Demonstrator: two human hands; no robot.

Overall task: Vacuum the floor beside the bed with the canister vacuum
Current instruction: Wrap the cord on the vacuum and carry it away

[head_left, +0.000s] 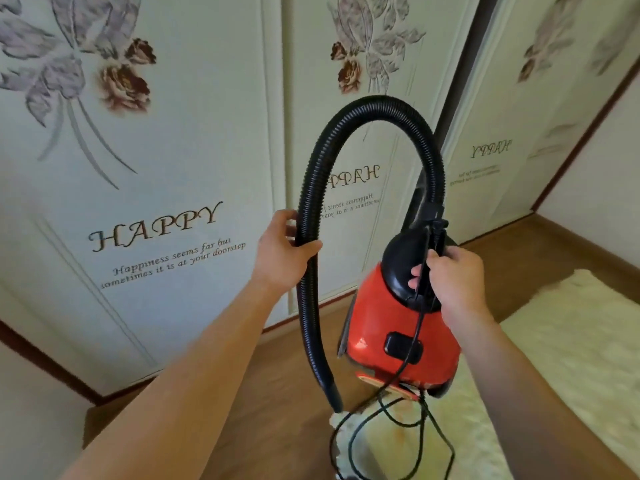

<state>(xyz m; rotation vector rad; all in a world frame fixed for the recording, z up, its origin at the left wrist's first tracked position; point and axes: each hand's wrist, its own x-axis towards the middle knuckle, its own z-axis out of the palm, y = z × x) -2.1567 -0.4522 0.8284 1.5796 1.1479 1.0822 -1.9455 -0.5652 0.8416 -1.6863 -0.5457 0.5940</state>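
Fingers [290, 226] of the left hand [280, 254] are wrapped round the black hose [374, 105], thumb across the front. The right hand [453, 278] is clenched on the top handle [437, 237] of the red canister [377, 327], with the cord [412, 344] pinched in too. From the left grip the hose runs nearly straight down, its open end [334, 400] pointing at the wood floor [277, 393], so that hand is the one nearest the business end. Both forearms are stretched forward, and the canister looks tilted and carried, I reckon. The cream rug [554, 341] sits just right of it. No bed in sight.
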